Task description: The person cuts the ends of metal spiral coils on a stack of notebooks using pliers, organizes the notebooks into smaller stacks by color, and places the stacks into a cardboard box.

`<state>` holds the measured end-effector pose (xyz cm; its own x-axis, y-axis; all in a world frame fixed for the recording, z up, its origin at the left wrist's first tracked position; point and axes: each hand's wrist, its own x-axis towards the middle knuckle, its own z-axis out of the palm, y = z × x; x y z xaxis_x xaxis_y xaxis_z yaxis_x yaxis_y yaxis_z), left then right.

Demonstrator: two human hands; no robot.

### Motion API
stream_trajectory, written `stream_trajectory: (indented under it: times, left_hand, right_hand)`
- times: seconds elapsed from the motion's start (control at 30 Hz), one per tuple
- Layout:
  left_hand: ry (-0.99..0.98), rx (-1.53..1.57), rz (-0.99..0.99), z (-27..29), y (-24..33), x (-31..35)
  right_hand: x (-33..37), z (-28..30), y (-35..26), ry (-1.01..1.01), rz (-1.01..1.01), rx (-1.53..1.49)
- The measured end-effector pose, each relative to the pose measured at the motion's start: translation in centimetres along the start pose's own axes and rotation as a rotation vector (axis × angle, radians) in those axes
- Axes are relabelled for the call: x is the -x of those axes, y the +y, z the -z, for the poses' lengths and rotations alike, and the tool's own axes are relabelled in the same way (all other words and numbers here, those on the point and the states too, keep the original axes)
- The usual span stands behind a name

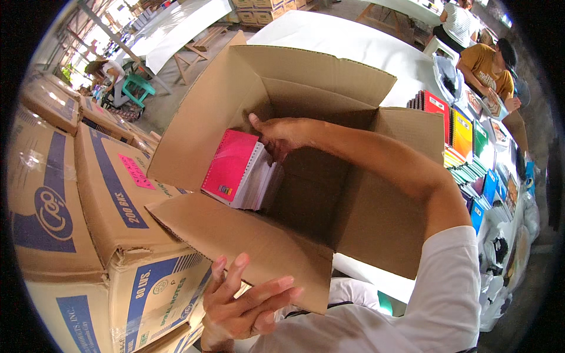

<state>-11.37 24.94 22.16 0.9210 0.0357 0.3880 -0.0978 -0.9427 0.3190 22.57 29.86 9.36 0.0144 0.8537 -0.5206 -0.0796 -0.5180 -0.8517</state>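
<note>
An open cardboard box (376, 232), its flaps spread, stands tilted in front of me. Inside, against its left wall, lies a thick stack of spiral notebooks with a bright pink cover (232, 159) on top. My right hand (282, 134) reaches into the box at the far end of the stack, thumb stretched out and apart from the fingers. Those fingers touch the stack's side and are partly hidden in shadow. My left hand (250, 297) is open beside the near flap (253, 244), fingers spread, with nothing in it.
Large printed cartons (132, 235) are stacked on the left, close to the box. Colourful spiral notebooks (462, 135) stand in piles on the white table (329, 35) at right. A person in a mustard shirt (491, 67) sits there. Another person (112, 79) sits at far left by a green stool (140, 85).
</note>
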Motion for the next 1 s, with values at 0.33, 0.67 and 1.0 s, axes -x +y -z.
stream_trajectory:
  times: [0.33,0.67,1.0]
  left_hand:
    - [0.055,-0.006,0.083,-0.8,0.4,0.6]
    - [0.097,0.008,0.064,-1.2,0.3,0.8]
    - [0.099,0.026,0.072,-1.5,0.2,1.5]
  right_hand:
    - [0.9,-1.6,-4.2,-0.101,-0.141,0.081]
    - [1.6,-1.2,-2.1,0.160,-0.062,-0.076]
    - [-0.2,-0.6,1.2,0.244,-0.212,-0.263]
